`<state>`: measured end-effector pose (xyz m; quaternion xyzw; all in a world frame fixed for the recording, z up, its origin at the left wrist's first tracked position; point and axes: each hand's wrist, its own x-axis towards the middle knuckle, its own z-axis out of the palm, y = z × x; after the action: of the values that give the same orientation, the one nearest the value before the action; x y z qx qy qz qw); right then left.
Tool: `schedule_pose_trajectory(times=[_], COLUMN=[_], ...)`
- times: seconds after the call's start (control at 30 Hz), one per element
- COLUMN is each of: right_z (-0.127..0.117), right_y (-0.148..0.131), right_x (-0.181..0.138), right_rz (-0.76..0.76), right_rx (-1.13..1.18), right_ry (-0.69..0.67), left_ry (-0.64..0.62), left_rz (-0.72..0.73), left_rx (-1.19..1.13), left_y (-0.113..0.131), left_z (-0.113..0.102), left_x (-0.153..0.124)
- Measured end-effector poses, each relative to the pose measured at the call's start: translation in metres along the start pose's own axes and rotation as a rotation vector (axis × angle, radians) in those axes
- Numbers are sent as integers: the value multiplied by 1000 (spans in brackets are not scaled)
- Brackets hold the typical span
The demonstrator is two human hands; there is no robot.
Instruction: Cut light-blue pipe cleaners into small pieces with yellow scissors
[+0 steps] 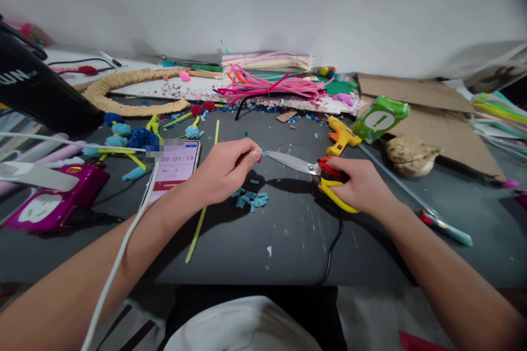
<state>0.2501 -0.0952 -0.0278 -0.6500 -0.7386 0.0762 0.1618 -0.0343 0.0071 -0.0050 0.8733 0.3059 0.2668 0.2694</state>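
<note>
My left hand point(226, 170) is closed in a pinch on a small blue strip point(264, 153), most of it hidden by the fingers. In my right hand point(366, 184) is a pair of scissors point(290, 162) with red and yellow handles. The blades look closed or nearly so, and their tips meet the end of the blue strip. Below the left fingertips, short blue clippings point(252, 200) lie scattered on the grey table point(288, 247). A yellow-green pipe cleaner point(197, 233) lies beneath the left wrist.
A phone point(177, 167) showing a timer is beside my left forearm, with a white cable point(123, 255) across that arm. At the back lie bundled pink pipe cleaners point(272, 85). On the right are a yellow glue gun point(341, 136), a green box point(381, 118) and cardboard point(448, 131).
</note>
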Motion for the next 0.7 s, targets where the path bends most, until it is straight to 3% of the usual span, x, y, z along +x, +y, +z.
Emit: schedule_pose_trajectory(times=[0.7], right_z=[0], right_y=[0], right_x=[-1], right_rz=[8], right_rx=[20], right_ry=[10], left_ry=[-19], left_rz=[-21], left_rx=[-23], left_y=[1], left_z=[0], left_x=[0])
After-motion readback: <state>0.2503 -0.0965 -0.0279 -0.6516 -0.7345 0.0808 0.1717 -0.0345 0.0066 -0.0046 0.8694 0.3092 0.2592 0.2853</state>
